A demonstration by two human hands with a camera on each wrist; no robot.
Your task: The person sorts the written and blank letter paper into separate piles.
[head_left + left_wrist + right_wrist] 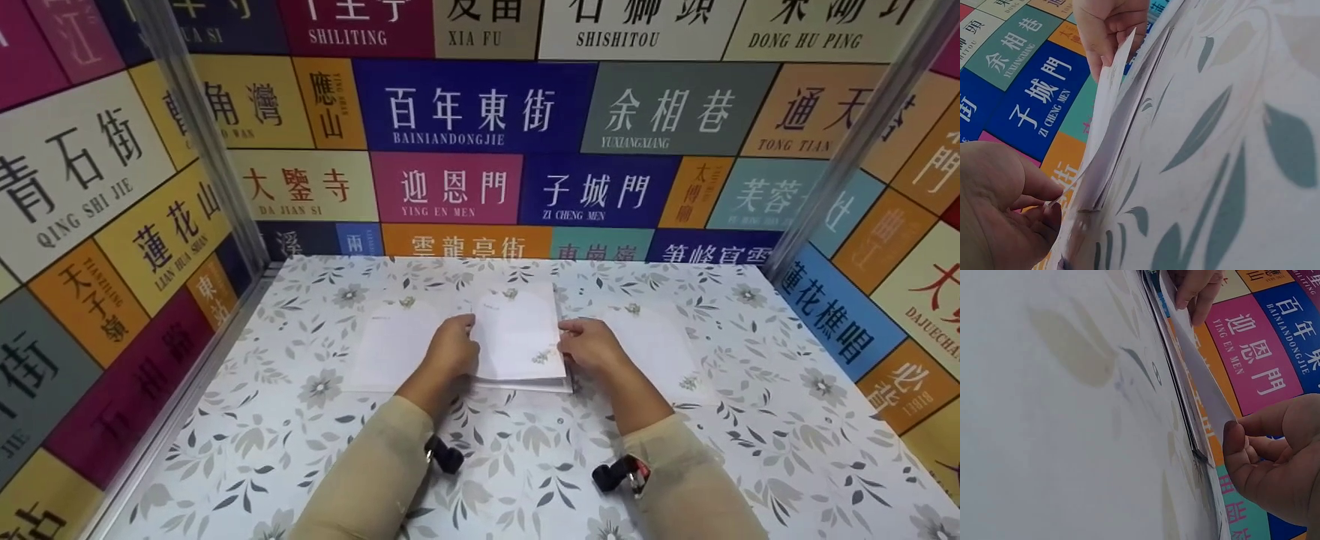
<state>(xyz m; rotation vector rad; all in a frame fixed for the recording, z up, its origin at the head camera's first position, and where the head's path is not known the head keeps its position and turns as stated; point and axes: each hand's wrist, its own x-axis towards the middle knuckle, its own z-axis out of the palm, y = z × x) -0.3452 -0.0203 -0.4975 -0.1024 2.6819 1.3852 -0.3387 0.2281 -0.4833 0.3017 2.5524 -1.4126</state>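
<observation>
A white sheet of paper [517, 337] with small floral prints is held up at both side edges. My left hand [452, 346] pinches its left edge between thumb and fingers. At the right edge, my right hand [592, 345] pinches it the same way. Both wrist views show the sheet bowed and lifted at its near side over more paper [1107, 174] lying beneath. To the left lies another printed sheet [394, 345], partly behind my left hand. A similar sheet [660, 349] lies to the right, partly covered by my right hand.
The table [525, 465] has a white cover patterned with grey leaves and flowers. Behind it stands a wall [472, 105] of coloured place-name panels, with side walls at left and right. Small black devices [448, 455] sit at both wrists by the sleeves.
</observation>
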